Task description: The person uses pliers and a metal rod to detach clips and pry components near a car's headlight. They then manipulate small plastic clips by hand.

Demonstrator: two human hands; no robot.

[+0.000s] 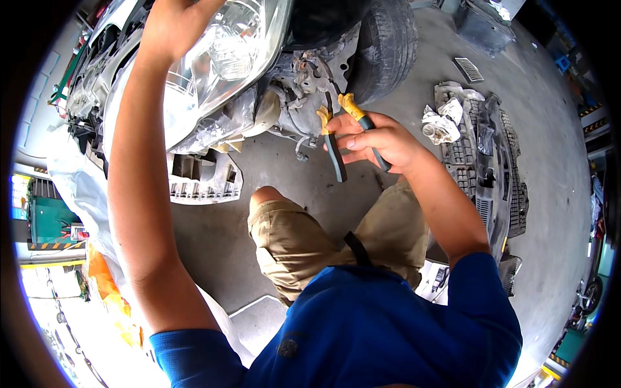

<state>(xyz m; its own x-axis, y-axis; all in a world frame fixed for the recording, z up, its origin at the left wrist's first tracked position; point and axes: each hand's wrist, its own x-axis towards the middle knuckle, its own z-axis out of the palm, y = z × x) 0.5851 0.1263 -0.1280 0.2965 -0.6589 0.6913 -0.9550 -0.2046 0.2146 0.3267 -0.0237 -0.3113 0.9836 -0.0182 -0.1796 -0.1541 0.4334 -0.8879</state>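
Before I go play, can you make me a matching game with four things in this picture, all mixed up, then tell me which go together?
Things:
1. Pliers
2. Tyre
3. Headlight
4. Shirt

Clues:
A. See-through front
B. Blue
C. Held in the right hand
D. Black and round

Right pairs: 1-C, 2-D, 3-A, 4-B.

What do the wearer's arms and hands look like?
Left hand and right hand: ungloved. Left forearm and right forearm: bare, with no watch or cables showing. Left sleeve and right sleeve: short, plain blue fabric.
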